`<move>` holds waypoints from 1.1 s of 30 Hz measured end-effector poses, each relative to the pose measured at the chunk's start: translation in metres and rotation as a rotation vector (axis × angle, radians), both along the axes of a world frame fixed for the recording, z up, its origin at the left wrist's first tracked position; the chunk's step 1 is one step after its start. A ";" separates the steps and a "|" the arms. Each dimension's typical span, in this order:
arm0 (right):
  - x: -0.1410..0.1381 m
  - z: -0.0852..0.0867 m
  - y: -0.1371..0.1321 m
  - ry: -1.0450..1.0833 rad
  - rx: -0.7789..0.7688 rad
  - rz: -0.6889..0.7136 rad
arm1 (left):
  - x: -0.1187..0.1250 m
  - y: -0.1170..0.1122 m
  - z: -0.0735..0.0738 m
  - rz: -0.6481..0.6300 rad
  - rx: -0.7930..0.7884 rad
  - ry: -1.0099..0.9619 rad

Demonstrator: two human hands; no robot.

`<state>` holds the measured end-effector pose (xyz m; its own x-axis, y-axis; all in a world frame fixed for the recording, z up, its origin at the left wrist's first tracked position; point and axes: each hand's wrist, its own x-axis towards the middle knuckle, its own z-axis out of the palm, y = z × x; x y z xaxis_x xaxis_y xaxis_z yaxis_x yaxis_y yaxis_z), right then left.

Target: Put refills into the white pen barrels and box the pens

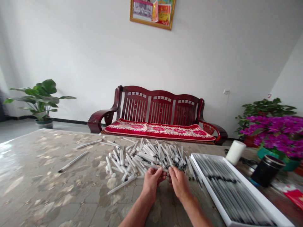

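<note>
A heap of white pens and caps [144, 156] lies on the marble table [47, 176]. My left hand [151, 181] and my right hand [179, 183] meet at the heap's near edge, fingers pinched together on a white pen [155, 166] between them. Beside my right hand a white tray [258, 197] holds rows of pens laid side by side.
Loose pens [72, 161] lie to the left on the table. A white cup [235, 152] and a dark jar [266, 170] stand past the tray, next to purple flowers [276, 129]. A red wooden bench [158, 115] and a potted plant [40, 101] stand by the wall.
</note>
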<state>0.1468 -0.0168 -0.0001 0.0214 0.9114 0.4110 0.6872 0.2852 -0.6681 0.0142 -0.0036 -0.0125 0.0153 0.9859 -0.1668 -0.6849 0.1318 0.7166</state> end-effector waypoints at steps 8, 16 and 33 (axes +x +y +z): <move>-0.002 0.000 0.000 -0.024 -0.030 -0.020 | -0.001 0.000 -0.001 0.000 -0.012 0.040; -0.009 -0.002 0.001 0.199 -0.053 0.010 | -0.001 -0.002 0.001 0.012 0.023 0.064; 0.019 0.002 0.011 0.330 -0.151 0.075 | -0.020 -0.011 0.015 -0.696 -0.072 0.009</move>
<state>0.1659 -0.0058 0.0016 0.0611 0.9654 0.2537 0.4089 0.2077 -0.8886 -0.0059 -0.0145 0.0023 0.6374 0.7341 -0.2340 -0.4183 0.5848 0.6950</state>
